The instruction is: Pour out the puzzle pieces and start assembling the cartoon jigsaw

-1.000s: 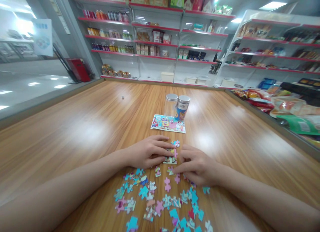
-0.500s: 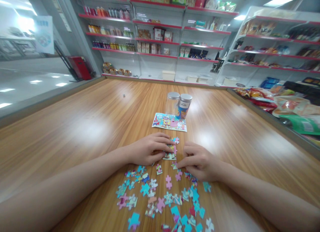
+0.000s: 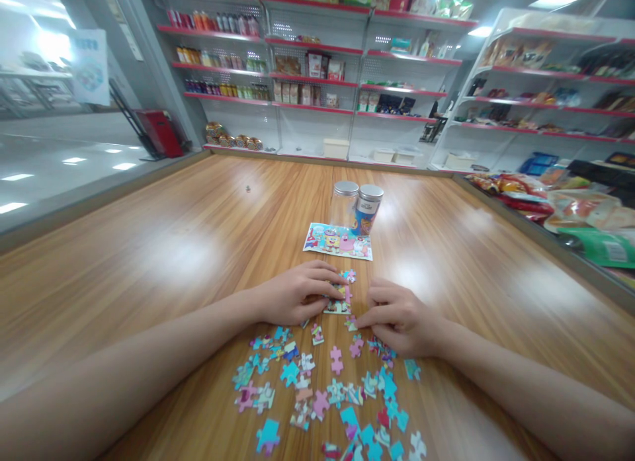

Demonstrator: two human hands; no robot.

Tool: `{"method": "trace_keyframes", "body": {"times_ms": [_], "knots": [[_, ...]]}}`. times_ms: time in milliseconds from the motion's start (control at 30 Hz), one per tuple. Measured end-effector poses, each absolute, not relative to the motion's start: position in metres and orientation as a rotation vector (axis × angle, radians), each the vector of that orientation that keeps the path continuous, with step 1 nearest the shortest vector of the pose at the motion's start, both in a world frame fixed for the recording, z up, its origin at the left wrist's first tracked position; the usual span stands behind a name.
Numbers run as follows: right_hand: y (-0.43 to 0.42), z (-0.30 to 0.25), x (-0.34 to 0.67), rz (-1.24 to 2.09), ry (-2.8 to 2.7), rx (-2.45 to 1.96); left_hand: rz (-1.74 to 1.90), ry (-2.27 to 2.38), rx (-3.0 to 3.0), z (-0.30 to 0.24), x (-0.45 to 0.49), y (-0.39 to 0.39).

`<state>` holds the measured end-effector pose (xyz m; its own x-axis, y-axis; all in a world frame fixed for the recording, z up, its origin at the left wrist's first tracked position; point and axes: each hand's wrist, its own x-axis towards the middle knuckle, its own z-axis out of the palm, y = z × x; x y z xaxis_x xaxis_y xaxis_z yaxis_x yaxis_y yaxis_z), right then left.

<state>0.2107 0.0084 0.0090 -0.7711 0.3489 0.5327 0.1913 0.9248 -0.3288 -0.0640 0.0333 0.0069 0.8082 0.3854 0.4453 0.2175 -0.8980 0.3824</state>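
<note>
My left hand point(image 3: 300, 292) lies palm down with its fingers stretched over a small block of joined puzzle pieces point(image 3: 338, 307). Its fingers partly hide the block's yellow and pink print. My right hand point(image 3: 401, 319) is closed, its fingers curled and a fingertip at the edge of a pink and green puzzle piece point(image 3: 351, 323). That piece lies just below the joined block, apart from it. Nearer to me, many loose puzzle pieces point(image 3: 336, 360) in blue, pink and white are scattered on the table. Beyond my hands lies a cartoon picture sheet point(image 3: 337, 241).
A clear jar point(image 3: 344, 206) and a blue-labelled jar point(image 3: 368, 211), both with silver lids, stand at the sheet's far edge. The wooden table point(image 3: 198, 229) has a raised rim. Snack bags point(image 3: 580, 209) lie at the right, and stocked shelves point(image 3: 312, 77) stand behind.
My right hand has shifted slightly right with its fingertip still at the puzzle piece, which has moved a little the same way. My left hand stays on the joined block.
</note>
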Motion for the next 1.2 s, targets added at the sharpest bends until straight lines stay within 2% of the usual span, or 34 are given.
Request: {"method": "trace_keyframes", "body": {"times_ms": [1200], "knots": [[0.0115, 0.0080, 0.2120, 0.285, -2.409, -0.425, 0.781, 0.495, 2.652, 0.0108, -0.0641, 0.0317]]}}
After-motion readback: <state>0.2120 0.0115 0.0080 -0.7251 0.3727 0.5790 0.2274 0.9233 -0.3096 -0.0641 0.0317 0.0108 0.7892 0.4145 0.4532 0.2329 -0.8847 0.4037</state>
